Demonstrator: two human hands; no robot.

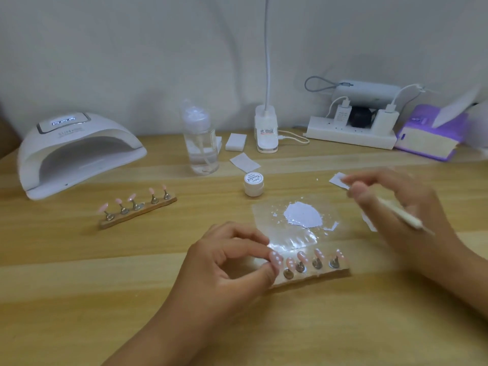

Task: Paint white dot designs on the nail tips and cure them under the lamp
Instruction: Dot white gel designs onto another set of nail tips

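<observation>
A wooden holder strip (317, 276) near me carries several pink nail tips on metal stands, some with white dots. My left hand (227, 262) pinches the leftmost dotted nail tip (275, 260) at the strip's left end. My right hand (396, 207) hovers blurred to the right, gripping a thin white dotting pen (401, 216) that points down-right. A clear palette sheet (298, 223) holds a smear of white paint (303, 214). A small white paint jar (253, 184) stands behind it. The white curing lamp (76, 151) sits at the far left, display lit.
A second holder strip (137, 208) with plain pink tips lies in front of the lamp. A clear pump bottle (200, 143), wipe pads (244, 161), a clip lamp base (266, 133), a power strip (348, 133) and a purple box (430, 133) line the back.
</observation>
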